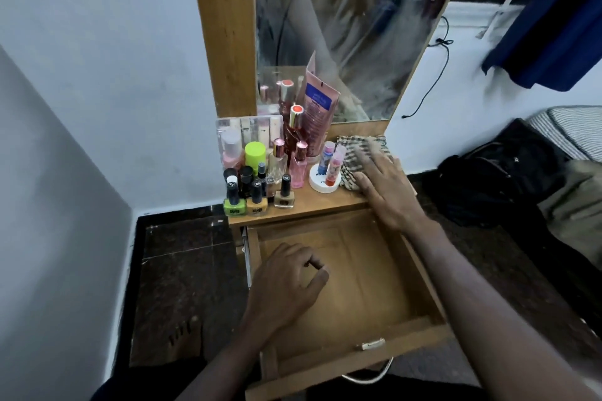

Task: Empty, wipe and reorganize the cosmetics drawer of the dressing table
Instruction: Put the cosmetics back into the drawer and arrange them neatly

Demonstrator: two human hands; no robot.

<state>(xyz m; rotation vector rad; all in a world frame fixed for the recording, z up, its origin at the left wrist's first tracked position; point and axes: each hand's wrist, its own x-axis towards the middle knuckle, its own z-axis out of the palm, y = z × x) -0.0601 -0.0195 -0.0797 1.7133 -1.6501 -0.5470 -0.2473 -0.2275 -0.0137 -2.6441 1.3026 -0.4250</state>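
Sitting pulled fully out nearest the camera, shallow wooden drawer (pixel 350 356) with bare brown floor and a metal loop handle (pixel 368 376) hanging off its front board

Hovering over the drawer's left half, left hand (pixel 286 283), fingers loosely curled, thumb and forefinger nearly meeting, gripping nothing visible

Reaching across the drawer's right rear corner, right hand (pixel 389 190), fingers stretched out and lying flat on a crumpled beige-and-dark checked cloth (pixel 355 156) on the right side of the wooden dressing-table top (pixel 312 202); fingertips motion-blurred

Standing just left of the cloth, white round jar (pixel 321 180) carrying two small lip-balm tubes (pixel 331 161)

Crowding the tabletop's left front, three square nail-polish bottles with black caps: green (pixel 234 203), mustard (pixel 256 202), tan (pixel 284 197)

Rising behind those, lime-capped bottle (pixel 254 153), pink glass perfume bottle (pixel 298 166), clear acrylic organizer (pixel 249 128) holding pale tubes

Leaning against the glass, tall pink squeeze tube (pixel 317 111)

Standing farthest back, wood-framed mirror (pixel 342 19), smeared, reflecting fabric

Lying on the dark floor at right, black bag (pixel 498 182)
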